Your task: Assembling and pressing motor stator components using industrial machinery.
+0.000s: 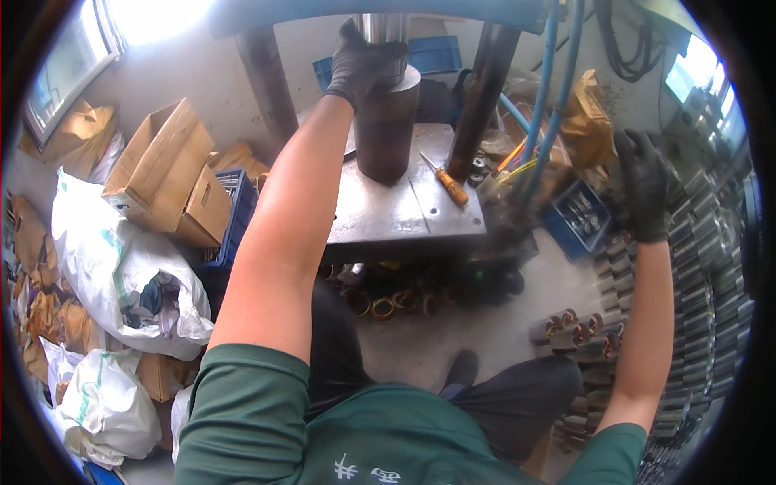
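My left hand (368, 66), in a dark glove, is closed around a shiny metal cylinder (398, 79) under the press ram (381, 28). Below it, a thick dark metal cylinder (388, 137) with a bright top rim stands upright on the steel press table (364, 214). A screwdriver-like tool with a wooden handle (451, 186) lies on the table, right of that cylinder. Out to the right, my gloved right hand (644, 186) is slightly blurred, its fingers stretched out and nothing visible in them. It is nearest to rows of grey metal parts (703, 267).
Dark press columns (269, 81) and blue hoses (558, 105) flank the work. A blue crate of small metal parts (578, 217) stands at right, with several copper-wound pieces (580, 333) nearer me. Cardboard boxes (166, 166) and white sacks (121, 259) crowd the left. Metal rings (382, 308) lie under the table.
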A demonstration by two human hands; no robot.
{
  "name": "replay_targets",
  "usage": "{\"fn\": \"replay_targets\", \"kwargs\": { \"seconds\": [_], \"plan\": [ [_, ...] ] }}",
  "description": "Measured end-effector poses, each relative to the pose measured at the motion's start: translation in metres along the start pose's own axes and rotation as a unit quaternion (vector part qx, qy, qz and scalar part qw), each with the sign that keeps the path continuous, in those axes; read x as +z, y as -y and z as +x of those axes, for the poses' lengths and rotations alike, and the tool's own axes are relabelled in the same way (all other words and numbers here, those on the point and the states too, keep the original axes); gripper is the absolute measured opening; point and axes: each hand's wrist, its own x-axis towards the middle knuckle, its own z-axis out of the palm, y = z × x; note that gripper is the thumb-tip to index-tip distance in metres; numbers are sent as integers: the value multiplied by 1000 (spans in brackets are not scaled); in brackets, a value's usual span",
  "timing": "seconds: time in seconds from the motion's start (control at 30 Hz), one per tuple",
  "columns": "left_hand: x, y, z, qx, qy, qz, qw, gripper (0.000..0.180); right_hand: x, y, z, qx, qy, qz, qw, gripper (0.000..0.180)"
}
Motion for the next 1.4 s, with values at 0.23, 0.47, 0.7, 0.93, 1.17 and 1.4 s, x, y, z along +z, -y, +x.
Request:
{"fn": "replay_targets", "kwargs": {
  "seconds": [0.23, 0.47, 0.7, 0.93, 1.17, 1.4],
  "plan": [
    [2, -14, -18, -49, 19, -13, 999, 101, 8, -15, 14, 47, 31, -24, 998, 69],
    [-14, -34, -104, 113, 18, -128, 985, 89, -20, 10, -25, 65, 65, -82, 992, 42],
    [-26, 8, -242, -174, 42, -553, 814, 69, -58, 52, -126, -104, 125, -114, 980, 46],
    [-16, 39, -273, -432, -9, -565, 703, 70, 10, 183, -133, -108, 162, 119, 974, 56],
    [-14, 47, -263, -433, -33, -500, 749, 69, 180, 247, -123, -16, 200, 304, 931, 88],
    [-29, 97, -215, -346, -208, -284, 869, 88, 284, 242, -131, 30, 173, 436, 883, 91]
  ]
}}
